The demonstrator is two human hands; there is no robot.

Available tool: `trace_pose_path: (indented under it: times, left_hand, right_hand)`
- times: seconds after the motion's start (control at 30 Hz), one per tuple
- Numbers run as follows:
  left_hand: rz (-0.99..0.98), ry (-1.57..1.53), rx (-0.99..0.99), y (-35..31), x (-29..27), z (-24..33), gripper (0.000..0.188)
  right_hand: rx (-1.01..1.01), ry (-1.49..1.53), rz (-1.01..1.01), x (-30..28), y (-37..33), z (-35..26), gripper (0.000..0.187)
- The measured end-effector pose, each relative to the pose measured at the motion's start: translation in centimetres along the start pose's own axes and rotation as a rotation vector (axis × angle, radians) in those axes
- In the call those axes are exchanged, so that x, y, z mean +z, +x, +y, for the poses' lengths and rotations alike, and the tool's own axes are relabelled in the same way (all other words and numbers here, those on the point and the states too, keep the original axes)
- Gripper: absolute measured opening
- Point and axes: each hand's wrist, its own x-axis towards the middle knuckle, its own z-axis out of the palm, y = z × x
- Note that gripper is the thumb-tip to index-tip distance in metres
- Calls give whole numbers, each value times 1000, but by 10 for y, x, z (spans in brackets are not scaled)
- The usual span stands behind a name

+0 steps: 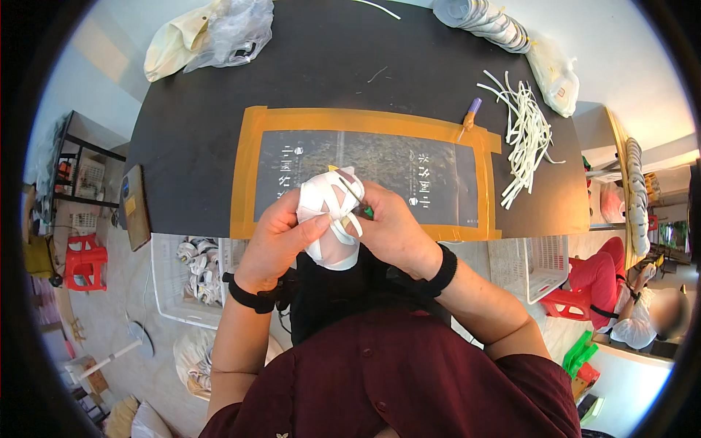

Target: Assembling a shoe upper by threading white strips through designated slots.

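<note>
Over the near edge of the table, both hands hold a small white shoe upper (337, 252) with crossing straps. My left hand (277, 237) grips its left side, with the thumb pressed near the middle where a strap crosses. My right hand (398, 230) is closed at its right side, around a thin dark tool with a green end (368, 212) whose shaft lies across the upper. A loose white strip end (355, 224) sticks out beside the right fingers. The exact grip of the right fingertips is partly hidden.
A board edged with orange tape (365, 120) lies on the dark table. White strips (526, 142), a purple-handled tool (471, 115), plastic bags (234, 36) and a wrapped stack (482, 23) lie around it. White crates (169, 281) stand below; another person (635, 314) sits at right.
</note>
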Motion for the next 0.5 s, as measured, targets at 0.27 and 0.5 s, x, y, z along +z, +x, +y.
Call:
trace_pose_path:
  times: [0.27,0.5]
  left_hand:
    - [-32,-45,-16,5,1,6,38]
    - [58,-120,-40,8,-1,8,40]
  right_hand:
    - [36,133,-81,-8,0,-2,22]
    - [303,320,-273,-31,-2,-21,24]
